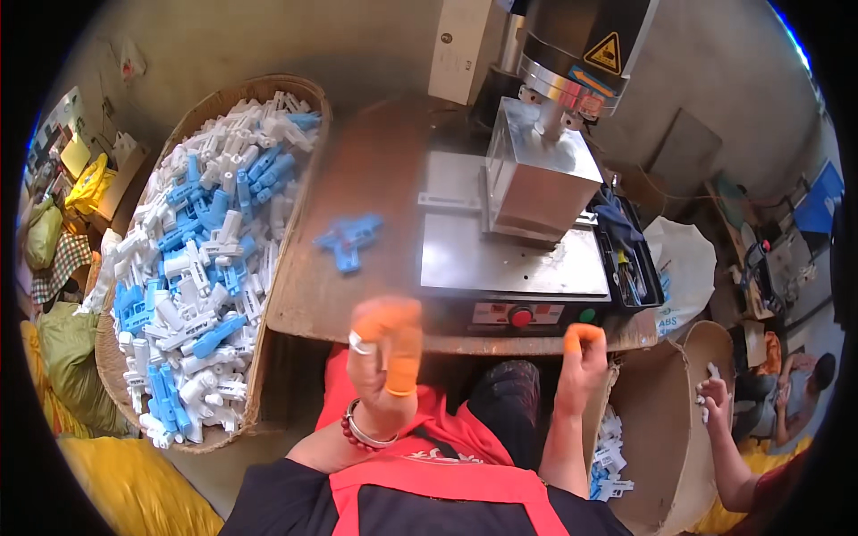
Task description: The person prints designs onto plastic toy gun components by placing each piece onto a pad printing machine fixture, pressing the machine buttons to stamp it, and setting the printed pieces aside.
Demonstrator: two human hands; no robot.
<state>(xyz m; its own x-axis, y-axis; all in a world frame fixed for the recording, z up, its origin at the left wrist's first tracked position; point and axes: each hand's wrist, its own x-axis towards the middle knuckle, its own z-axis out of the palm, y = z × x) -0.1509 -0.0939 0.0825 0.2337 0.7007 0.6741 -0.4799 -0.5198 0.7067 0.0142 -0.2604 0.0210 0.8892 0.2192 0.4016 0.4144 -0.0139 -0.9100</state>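
A blue toy pistol point(351, 239), slightly blurred, is over the brown tabletop point(326, 304) to the left of the press. My left hand point(386, 344) hovers at the table's front edge, apart from the pistol. It has orange finger cots, a ring and a bracelet; motion smears its fingers, and nothing held shows. My right hand point(583, 366), with orange covering on its bent fingers, is closed just below the green button point(587, 315). No object shows in it. A metal block point(543, 170) on the press head point(572, 76) stands over a shiny plate point(509, 259).
A large cardboard bin point(255, 384) of white and blue toy pistols stands left. A red button point(520, 315) is on the press front. Right are a black tool tray point(660, 299), a white sack point(684, 259) and another cardboard bin point(652, 429). A co-worker's hand point(713, 397) reaches in beside it.
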